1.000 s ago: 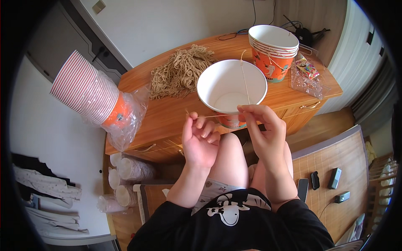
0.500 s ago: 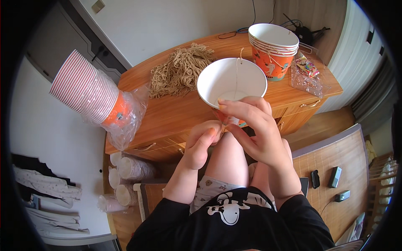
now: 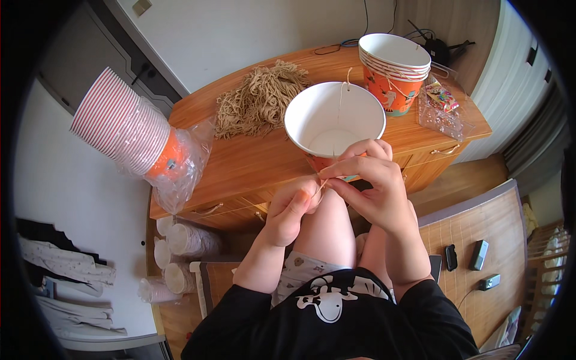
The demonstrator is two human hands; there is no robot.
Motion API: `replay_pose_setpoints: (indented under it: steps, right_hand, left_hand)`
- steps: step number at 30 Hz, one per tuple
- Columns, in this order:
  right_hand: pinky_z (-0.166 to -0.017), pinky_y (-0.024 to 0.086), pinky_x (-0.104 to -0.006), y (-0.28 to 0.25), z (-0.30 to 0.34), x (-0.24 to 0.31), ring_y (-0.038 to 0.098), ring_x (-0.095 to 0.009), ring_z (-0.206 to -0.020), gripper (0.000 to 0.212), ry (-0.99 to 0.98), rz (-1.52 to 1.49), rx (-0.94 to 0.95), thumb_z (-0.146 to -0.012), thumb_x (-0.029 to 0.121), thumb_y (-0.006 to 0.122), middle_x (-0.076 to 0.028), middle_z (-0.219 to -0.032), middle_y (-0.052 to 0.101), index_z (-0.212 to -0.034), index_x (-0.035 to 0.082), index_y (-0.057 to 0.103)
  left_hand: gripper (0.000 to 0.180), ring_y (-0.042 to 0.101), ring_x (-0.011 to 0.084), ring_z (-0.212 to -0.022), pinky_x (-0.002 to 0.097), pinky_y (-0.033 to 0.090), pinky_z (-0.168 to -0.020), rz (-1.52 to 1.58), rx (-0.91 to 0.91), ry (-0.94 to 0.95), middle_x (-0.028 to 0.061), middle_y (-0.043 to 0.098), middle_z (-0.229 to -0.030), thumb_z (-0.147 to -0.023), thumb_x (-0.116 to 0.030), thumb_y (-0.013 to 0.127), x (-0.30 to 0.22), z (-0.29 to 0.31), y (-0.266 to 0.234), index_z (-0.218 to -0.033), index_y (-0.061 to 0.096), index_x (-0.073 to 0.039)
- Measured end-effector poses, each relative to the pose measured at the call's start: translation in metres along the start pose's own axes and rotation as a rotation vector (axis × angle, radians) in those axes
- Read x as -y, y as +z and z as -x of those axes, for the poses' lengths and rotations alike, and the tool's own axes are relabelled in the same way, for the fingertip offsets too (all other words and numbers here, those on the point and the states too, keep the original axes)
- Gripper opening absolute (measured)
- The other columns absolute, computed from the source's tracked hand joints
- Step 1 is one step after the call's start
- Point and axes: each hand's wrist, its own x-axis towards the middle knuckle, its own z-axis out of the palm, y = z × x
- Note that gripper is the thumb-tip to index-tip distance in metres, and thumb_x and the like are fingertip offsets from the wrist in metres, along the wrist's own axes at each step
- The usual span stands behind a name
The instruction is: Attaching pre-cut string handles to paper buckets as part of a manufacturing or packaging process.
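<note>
A paper bucket [image 3: 312, 114], white inside and orange outside, stands at the table's front edge before me. A thin string [image 3: 340, 111] is looped through a hole in its far rim and runs down inside. Just below the near rim, my right hand [image 3: 375, 180] pinches a cord end [image 3: 324, 182] between thumb and fingertips. My left hand [image 3: 293, 210] is curled closed on the same cord, its thumb on top. The two hands nearly touch, and they hide the bucket's near side and any knot there.
Beige cords [image 3: 261, 99] lie heaped on the wooden table [image 3: 240, 162]. Nested orange buckets with cord handles [image 3: 393, 72] stand back right, beside a clear plastic bag [image 3: 444, 114]. At left, a tall bucket stack [image 3: 123, 123] leans in plastic wrap. More wrapped stacks [image 3: 192, 240] sit below.
My right fingers have come down from the bucket's near rim and now pinch the cord beside my left hand. The bucket has hardly moved.
</note>
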Motion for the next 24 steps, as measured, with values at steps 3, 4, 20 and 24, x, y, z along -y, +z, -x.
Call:
replay_pose_setpoints:
  steps: [3,4,20,24]
  right_hand:
    - [-0.091,0.039,-0.0344,-0.002,-0.001,0.007,0.061,-0.015,-0.093,0.025,-0.014,0.047,-0.020,-0.077,0.011,0.083,0.008,-0.092,0.073,-0.100,0.016,0.077]
    - [-0.089,0.040,-0.0351,-0.003,-0.001,0.010,0.061,-0.015,-0.089,0.024,-0.034,0.106,-0.037,-0.075,0.011,0.083,0.007,-0.091,0.073,-0.098,0.015,0.077]
    - [-0.087,0.042,-0.0323,0.006,0.005,0.020,0.060,-0.013,-0.096,0.032,-0.277,0.444,0.058,-0.074,0.016,0.075,0.010,-0.092,0.071,-0.106,0.023,0.075]
    - [-0.085,0.040,-0.0352,0.010,-0.001,0.021,0.057,-0.017,-0.087,0.031,-0.357,0.433,0.087,-0.075,0.017,0.078,0.008,-0.096,0.071,-0.106,0.018,0.075]
  left_hand:
    - [0.045,0.039,0.0097,-0.072,0.0248,0.031,-0.066,0.054,0.038,-0.009,-0.0027,0.042,-0.074,-0.107,-0.040,0.049,0.001,0.001,-0.009,-0.076,0.049,-0.008]
    - [0.042,0.042,0.0107,-0.078,0.0247,0.033,-0.069,-0.071,0.032,0.039,-0.0010,0.045,-0.080,-0.106,-0.039,0.051,-0.002,-0.001,-0.010,-0.081,0.054,-0.006]
    - [0.008,0.058,0.0138,-0.093,0.0262,0.043,-0.075,-0.289,-0.026,0.049,0.0050,0.058,-0.106,-0.096,-0.013,0.069,0.002,0.005,-0.024,-0.098,0.071,-0.005]
    - [0.006,0.059,0.0149,-0.090,0.0254,0.045,-0.077,-0.294,-0.076,0.014,0.0058,0.061,-0.104,-0.093,-0.007,0.070,0.006,0.008,-0.026,-0.098,0.071,-0.004]
